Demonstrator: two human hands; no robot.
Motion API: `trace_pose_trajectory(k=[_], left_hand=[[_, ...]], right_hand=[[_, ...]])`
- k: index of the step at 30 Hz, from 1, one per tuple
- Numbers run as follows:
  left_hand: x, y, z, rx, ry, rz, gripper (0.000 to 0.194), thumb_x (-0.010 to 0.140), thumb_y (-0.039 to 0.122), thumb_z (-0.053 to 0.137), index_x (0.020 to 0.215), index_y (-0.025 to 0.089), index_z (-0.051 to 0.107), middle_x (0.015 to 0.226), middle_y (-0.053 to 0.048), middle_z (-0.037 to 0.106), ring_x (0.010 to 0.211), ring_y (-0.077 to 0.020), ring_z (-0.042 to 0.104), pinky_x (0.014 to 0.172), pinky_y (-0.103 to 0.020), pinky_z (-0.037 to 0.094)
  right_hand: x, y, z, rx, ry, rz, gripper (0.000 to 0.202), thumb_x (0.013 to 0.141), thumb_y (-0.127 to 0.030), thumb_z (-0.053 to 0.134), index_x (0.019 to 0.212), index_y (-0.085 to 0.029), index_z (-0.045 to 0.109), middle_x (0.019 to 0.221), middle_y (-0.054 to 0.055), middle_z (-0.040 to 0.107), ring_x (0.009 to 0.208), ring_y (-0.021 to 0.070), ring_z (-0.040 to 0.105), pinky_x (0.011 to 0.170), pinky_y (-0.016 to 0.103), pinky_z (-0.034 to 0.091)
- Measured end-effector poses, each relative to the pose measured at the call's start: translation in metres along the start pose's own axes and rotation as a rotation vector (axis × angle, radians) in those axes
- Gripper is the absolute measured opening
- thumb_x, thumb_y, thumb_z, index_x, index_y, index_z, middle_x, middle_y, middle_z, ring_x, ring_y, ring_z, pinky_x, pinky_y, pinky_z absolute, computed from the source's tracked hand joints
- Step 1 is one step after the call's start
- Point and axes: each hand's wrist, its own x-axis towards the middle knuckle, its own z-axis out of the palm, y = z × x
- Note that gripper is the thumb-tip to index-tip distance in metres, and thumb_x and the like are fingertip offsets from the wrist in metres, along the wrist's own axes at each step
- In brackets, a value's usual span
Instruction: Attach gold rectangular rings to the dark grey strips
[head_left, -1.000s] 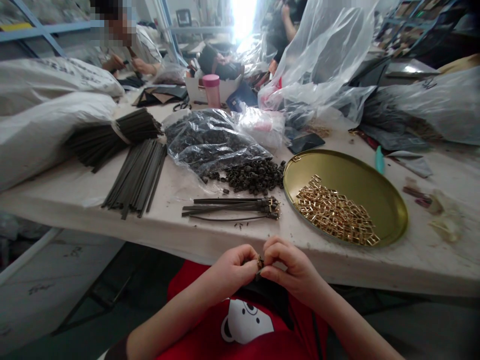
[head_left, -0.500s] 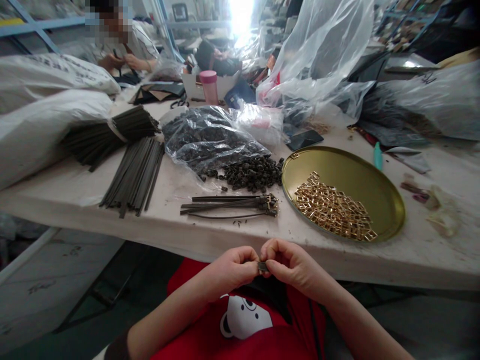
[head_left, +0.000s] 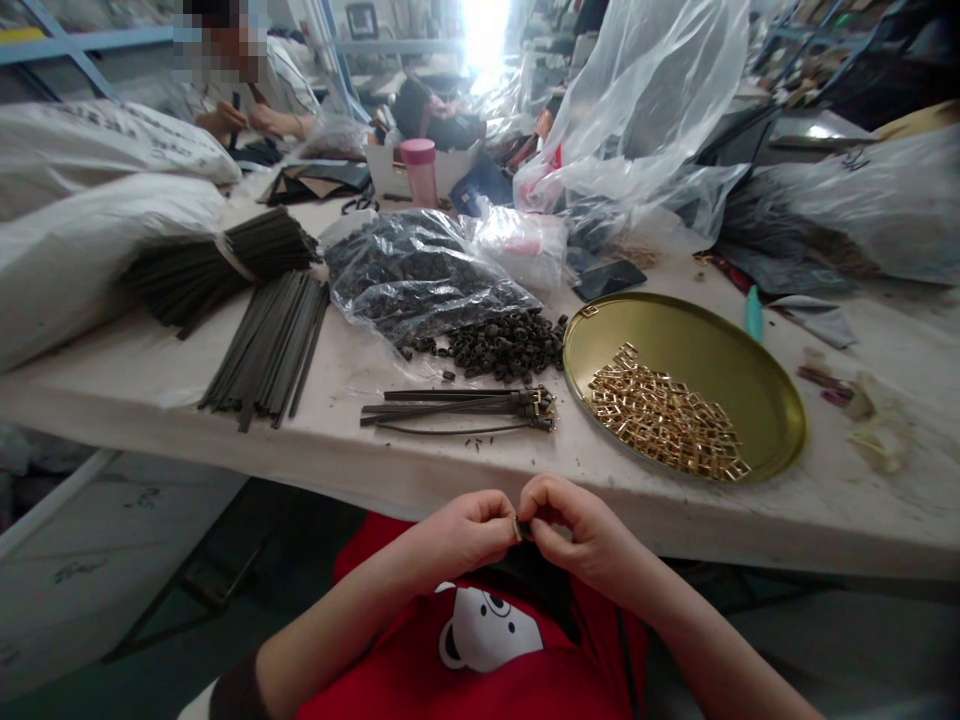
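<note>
Just off the table's front edge, above a red apron (head_left: 420,665), my two hands meet. My left hand (head_left: 487,525) pinches a small gold buckle (head_left: 517,529). Touching it from the right, my right hand (head_left: 562,515) is closed on a dark strap piece (head_left: 526,530), mostly hidden by the fingers. Beyond them on the table (head_left: 300,455) lie several dark straps with gold buckles (head_left: 465,408). A round gold tray (head_left: 750,370) at the right holds a pile of gold buckles (head_left: 660,415). Small dark loops (head_left: 506,347) are heaped beside the tray.
Loose dark strips (head_left: 266,350) and a tied bundle (head_left: 225,265) lie at the left by white sacks (head_left: 97,250). A plastic bag (head_left: 420,270), a phone (head_left: 611,279) and a pink-lidded bottle (head_left: 420,172) stand farther back. Another person's hands (head_left: 259,120) work at the far left.
The dark piece between my hands has turned and shows less, while the gold buckle at my left fingertips shows more. My right fingers have shifted slightly.
</note>
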Motion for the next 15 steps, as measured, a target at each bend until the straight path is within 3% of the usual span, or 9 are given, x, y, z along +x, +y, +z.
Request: trace_pose_trajectory(k=[5,9,13,15], left_hand=[[-0.007,0.005,-0.004,0.166,-0.03,0.006,0.015,0.069,0.023,0.048,0.083,0.016,0.047,0.06,0.008,0.04,0.049,-0.0064,0.036,0.042,-0.017,0.027],[-0.011,0.009,-0.006,0.221,-0.021,0.069,0.016,0.074,0.027,0.047,0.086,0.016,0.049,0.063,0.006,0.042,0.054,-0.0078,0.038,0.047,-0.018,0.03],[-0.01,0.012,-0.006,0.303,0.11,0.249,0.019,0.08,0.033,0.045,0.083,0.015,0.052,0.075,0.002,0.05,0.069,-0.0114,0.044,0.059,-0.02,0.035],[-0.007,0.012,-0.005,0.276,0.141,0.297,0.021,0.082,0.035,0.044,0.081,0.015,0.051,0.07,0.003,0.048,0.065,-0.0105,0.043,0.057,-0.02,0.034]], right_hand=[[0.0,-0.001,0.001,0.108,0.009,0.092,0.009,0.076,-0.013,0.048,0.082,-0.018,0.05,0.07,-0.002,0.054,0.062,0.0105,0.052,0.058,0.022,0.043],[0.002,0.003,0.005,0.048,0.07,0.058,0.011,0.072,-0.013,0.055,0.082,-0.019,0.051,0.074,-0.001,0.056,0.068,0.0119,0.054,0.062,0.023,0.045],[0.001,0.011,0.014,-0.021,0.244,0.009,0.009,0.074,-0.016,0.057,0.082,-0.019,0.054,0.076,0.001,0.06,0.069,0.0143,0.058,0.064,0.026,0.049],[0.0,0.013,0.02,-0.064,0.37,-0.064,0.009,0.077,-0.018,0.056,0.086,-0.02,0.055,0.078,0.002,0.062,0.07,0.0152,0.06,0.065,0.028,0.05]])
